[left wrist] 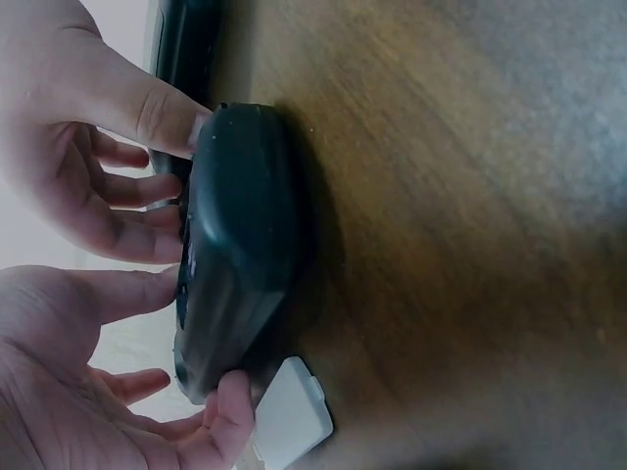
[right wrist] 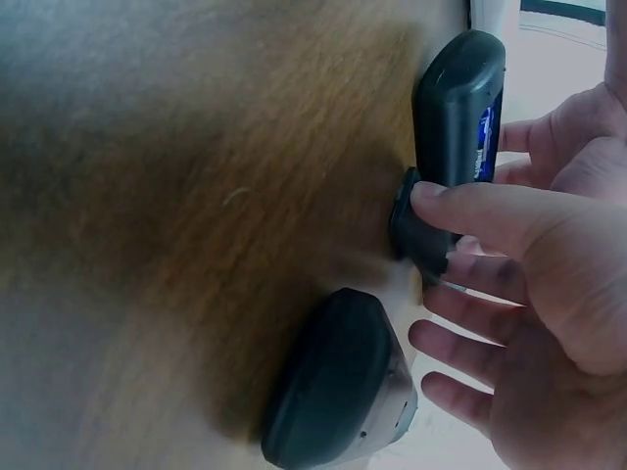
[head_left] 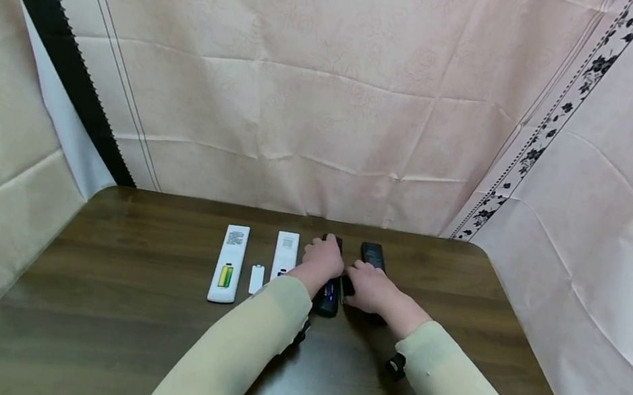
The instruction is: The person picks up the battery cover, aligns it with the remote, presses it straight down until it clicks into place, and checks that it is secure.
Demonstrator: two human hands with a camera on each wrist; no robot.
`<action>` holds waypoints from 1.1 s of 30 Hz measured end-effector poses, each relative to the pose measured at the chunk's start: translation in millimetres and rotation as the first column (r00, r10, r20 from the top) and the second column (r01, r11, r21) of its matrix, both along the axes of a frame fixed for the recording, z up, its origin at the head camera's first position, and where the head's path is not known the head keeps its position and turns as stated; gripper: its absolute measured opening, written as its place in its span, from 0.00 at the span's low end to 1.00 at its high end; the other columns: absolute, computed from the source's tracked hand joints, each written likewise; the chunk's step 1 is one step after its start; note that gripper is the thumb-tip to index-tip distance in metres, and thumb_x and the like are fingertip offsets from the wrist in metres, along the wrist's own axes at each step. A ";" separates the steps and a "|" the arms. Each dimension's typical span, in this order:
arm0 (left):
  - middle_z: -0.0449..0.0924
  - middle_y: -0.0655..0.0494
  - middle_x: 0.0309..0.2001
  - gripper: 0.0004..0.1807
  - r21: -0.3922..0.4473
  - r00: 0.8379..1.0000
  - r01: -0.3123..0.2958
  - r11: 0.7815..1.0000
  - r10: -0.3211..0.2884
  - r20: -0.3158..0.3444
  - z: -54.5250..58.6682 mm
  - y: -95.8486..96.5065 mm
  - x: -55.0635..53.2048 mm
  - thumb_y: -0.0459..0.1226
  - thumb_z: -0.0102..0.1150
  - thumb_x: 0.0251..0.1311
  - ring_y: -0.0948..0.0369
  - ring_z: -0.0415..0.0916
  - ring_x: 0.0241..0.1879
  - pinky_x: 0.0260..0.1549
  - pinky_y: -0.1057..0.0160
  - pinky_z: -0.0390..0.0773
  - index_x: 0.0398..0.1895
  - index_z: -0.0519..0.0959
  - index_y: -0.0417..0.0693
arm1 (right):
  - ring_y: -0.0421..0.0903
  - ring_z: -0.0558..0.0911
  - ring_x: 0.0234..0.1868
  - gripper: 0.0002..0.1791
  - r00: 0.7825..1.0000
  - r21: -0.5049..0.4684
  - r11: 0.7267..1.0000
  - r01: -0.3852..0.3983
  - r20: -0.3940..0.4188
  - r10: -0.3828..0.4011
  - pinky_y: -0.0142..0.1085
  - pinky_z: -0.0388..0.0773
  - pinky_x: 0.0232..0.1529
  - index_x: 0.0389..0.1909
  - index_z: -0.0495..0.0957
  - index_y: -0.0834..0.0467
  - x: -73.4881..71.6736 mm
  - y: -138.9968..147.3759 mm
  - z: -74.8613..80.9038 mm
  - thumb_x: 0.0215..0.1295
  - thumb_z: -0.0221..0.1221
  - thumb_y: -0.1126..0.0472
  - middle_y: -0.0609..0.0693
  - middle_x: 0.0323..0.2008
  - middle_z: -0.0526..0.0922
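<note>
In the head view a black remote control (head_left: 327, 305) lies back up on the table. My left hand (head_left: 322, 261) grips its upper part, thumb and fingers on either side. Blue batteries show in its open compartment in the right wrist view, where the remote's body (right wrist: 453, 122) stands behind the fingers. My right hand (head_left: 374, 289) pinches a small black battery cover (right wrist: 416, 230) between thumb and fingers, right beside that remote. Another black remote control (head_left: 373, 254) lies to the right, partly hidden by the right hand and forearm.
Two white remote controls (head_left: 228, 266) lie to the left on the wooden table (head_left: 92, 300), the farther-left one with green batteries exposed. Between them lies a white battery cover (head_left: 256, 279). Pale cloth (head_left: 303, 120) hangs around the table's back and sides.
</note>
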State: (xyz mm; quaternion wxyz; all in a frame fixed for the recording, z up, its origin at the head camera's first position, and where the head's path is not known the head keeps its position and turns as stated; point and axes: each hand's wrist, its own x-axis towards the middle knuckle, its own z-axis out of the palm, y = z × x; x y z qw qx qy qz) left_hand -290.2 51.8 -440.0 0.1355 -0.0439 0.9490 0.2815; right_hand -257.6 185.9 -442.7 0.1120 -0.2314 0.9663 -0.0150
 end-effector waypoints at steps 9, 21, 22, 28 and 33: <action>0.67 0.36 0.62 0.41 0.052 1.000 -0.005 0.999 0.005 -0.010 -1.9 -2.0 -0.9 0.44 0.68 0.59 0.43 0.67 0.57 0.50 0.45 0.76 0.72 0.59 0.46 | 0.51 0.77 0.52 0.28 0.998 -0.074 0.997 0.010 -0.063 -0.015 0.48 0.74 0.56 0.55 0.77 0.59 2.1 3.9 -4.4 0.57 0.71 0.52 0.53 0.50 0.78; 0.68 0.38 0.62 0.37 0.130 1.000 -0.031 0.991 0.031 0.002 -5.3 -3.5 -2.9 0.41 0.61 0.65 0.46 0.75 0.49 0.49 0.44 0.78 0.73 0.56 0.44 | 0.46 0.80 0.46 0.17 0.992 -0.261 0.960 0.102 -0.045 -0.118 0.45 0.78 0.52 0.51 0.78 0.55 4.9 7.8 -7.6 0.62 0.67 0.59 0.50 0.45 0.82; 0.70 0.38 0.61 0.36 0.133 0.999 -0.035 0.990 0.036 0.000 -5.3 -4.4 -2.8 0.41 0.60 0.66 0.46 0.75 0.50 0.49 0.44 0.78 0.72 0.57 0.43 | 0.45 0.80 0.45 0.16 0.991 -0.270 0.957 0.108 -0.045 -0.125 0.45 0.78 0.51 0.51 0.78 0.55 5.1 8.0 -7.6 0.63 0.67 0.59 0.50 0.45 0.82; 0.73 0.37 0.59 0.34 0.194 0.999 -0.045 0.980 0.048 -0.011 -7.4 -9.8 -2.7 0.41 0.56 0.67 0.47 0.76 0.52 0.53 0.47 0.76 0.71 0.56 0.39 | 0.44 0.80 0.43 0.12 0.988 -0.377 0.916 0.139 -0.015 -0.156 0.44 0.79 0.48 0.49 0.80 0.53 6.0 9.4 -8.1 0.65 0.64 0.62 0.48 0.43 0.83; 0.75 0.38 0.57 0.30 0.286 0.997 -0.050 0.957 0.064 -0.039 -7.0 -14.0 0.4 0.40 0.54 0.67 0.48 0.76 0.51 0.53 0.49 0.75 0.69 0.61 0.39 | 0.42 0.82 0.38 0.08 0.982 -0.502 0.845 0.186 0.077 -0.171 0.41 0.80 0.42 0.46 0.81 0.54 6.3 11.8 -8.5 0.68 0.61 0.64 0.48 0.41 0.83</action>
